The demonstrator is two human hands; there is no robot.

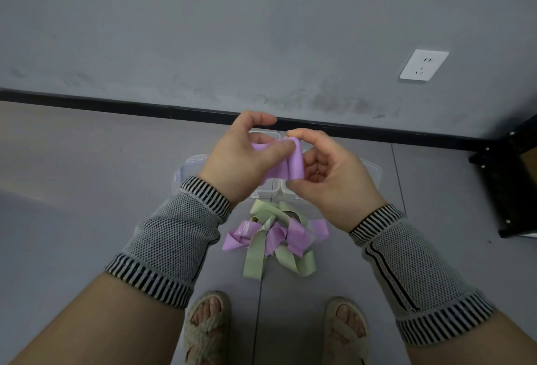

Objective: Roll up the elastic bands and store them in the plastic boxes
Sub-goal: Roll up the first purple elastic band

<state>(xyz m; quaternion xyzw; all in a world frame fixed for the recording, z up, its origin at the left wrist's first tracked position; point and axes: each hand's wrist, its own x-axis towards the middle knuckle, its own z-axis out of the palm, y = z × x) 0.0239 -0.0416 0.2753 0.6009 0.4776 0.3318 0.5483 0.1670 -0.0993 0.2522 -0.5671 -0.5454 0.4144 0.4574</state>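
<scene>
Both hands pinch the purple band point(286, 161) between them: left hand point(244, 158) holds its tail, right hand point(328, 178) its rolled end. The plastic boxes point(266, 190) sit directly beneath both hands.

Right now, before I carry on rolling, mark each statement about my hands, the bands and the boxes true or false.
1. Both hands hold one purple band: left hand, right hand. True.
2. The pile of bands on the floor is all green. False: purple and green are tangled together.
3. The plastic boxes lie beyond the pile, toward the wall. True.
4. The wall socket has a cable plugged in. False: nothing is plugged in.
</scene>
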